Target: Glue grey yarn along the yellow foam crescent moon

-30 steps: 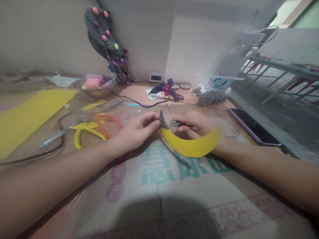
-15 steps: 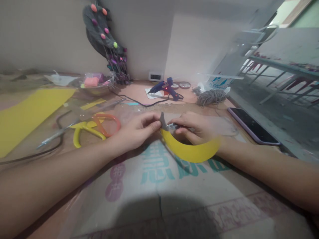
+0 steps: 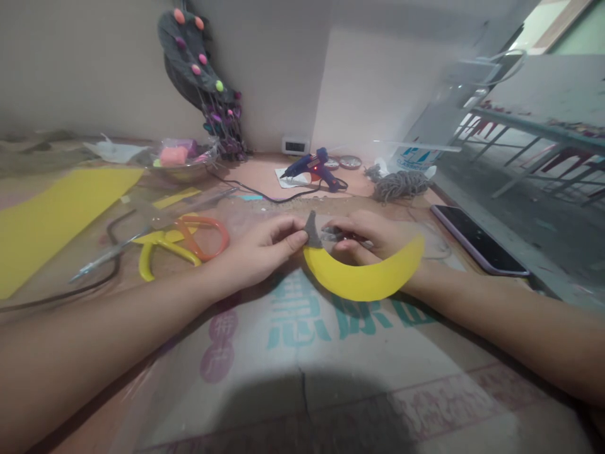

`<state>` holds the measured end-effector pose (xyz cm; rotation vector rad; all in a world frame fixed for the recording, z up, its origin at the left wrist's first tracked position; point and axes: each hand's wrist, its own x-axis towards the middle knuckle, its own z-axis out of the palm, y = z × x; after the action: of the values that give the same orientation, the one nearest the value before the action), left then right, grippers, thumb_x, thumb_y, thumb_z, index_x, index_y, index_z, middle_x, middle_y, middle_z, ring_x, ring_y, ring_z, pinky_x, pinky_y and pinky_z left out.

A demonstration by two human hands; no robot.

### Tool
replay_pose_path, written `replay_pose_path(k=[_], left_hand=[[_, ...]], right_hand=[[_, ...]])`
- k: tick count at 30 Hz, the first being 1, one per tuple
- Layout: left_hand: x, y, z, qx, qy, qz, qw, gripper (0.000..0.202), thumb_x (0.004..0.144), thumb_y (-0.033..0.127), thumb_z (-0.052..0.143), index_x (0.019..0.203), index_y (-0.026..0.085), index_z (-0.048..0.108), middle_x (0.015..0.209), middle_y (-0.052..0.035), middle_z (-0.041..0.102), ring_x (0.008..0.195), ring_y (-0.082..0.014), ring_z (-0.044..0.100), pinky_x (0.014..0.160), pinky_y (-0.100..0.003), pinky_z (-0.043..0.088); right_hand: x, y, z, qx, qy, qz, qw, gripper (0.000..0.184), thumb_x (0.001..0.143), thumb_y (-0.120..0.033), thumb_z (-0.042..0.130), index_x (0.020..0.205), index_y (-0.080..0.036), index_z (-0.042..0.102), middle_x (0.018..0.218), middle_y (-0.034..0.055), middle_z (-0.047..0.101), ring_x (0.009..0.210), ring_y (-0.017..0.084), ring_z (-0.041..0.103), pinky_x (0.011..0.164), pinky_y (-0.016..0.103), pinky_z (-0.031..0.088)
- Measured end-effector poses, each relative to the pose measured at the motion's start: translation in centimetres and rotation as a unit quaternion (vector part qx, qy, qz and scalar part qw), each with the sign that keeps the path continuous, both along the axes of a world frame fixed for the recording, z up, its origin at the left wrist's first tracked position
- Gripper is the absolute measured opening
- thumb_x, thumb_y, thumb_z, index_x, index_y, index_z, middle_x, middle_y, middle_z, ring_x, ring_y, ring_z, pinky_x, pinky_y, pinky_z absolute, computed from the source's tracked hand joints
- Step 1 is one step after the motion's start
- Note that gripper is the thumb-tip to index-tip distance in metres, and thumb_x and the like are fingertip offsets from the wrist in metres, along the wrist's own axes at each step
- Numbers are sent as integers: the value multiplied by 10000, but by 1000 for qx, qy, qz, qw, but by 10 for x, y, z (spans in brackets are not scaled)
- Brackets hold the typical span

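A yellow crescent (image 3: 363,284), its left tip covered in grey yarn (image 3: 312,233), is held up in front of me. My left hand (image 3: 278,243) is closed, with thumb and fingers pinching the crescent at the grey tip. Just right of that tip, my right hand (image 3: 366,234) is closed around a small metallic tool (image 3: 333,233); its kind is hard to make out, as the fingers cover most of it. The crescent's right arm curves up in front of my right wrist.
A blue glue gun (image 3: 307,165) with a red light stands at the back, beside a grey yarn bundle (image 3: 401,185). A phone (image 3: 479,239) lies right. Orange-and-yellow-handled scissors (image 3: 203,236), a yellow sheet (image 3: 61,214) and a pen (image 3: 104,255) lie left. A decorated grey crescent (image 3: 189,57) hangs behind.
The yellow crescent has tilted, its right end rising and showing more of its face. My right hand has drawn the metallic tool slightly right, away from the grey tip.
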<state>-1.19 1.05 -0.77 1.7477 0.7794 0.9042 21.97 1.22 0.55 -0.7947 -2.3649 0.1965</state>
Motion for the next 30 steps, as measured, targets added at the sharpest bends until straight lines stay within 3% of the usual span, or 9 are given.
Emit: replay_pose_path(k=[6, 21, 30], left_hand=[[1, -2, 1, -18, -1, 3, 1000, 209, 895, 389, 563, 893, 195, 641, 796, -25, 647, 839, -186, 594, 703, -281, 465], [0, 0, -2, -7, 6, -12, 1000, 210, 908, 384, 548, 899, 194, 638, 863, -20, 640, 776, -153, 563, 676, -258, 442], [0, -1, 0, -6, 9, -17, 1000, 200, 907, 365, 554, 840, 190, 625, 762, 4, 601, 703, -132, 534, 661, -255, 434]], right_hand=[[1, 3, -4, 16, 5, -7, 1000, 383, 963, -544, 431, 1045, -264, 678, 753, 49, 633, 740, 225, 567, 701, 363, 431], [0, 5, -7, 40, -3, 8, 999, 403, 984, -528, 395, 1035, -246, 679, 747, 36, 627, 703, 194, 545, 677, 337, 399], [0, 6, -8, 97, -11, 24, 995, 360, 994, -470, 419, 1020, -224, 680, 717, 30, 624, 657, 176, 527, 626, 318, 383]])
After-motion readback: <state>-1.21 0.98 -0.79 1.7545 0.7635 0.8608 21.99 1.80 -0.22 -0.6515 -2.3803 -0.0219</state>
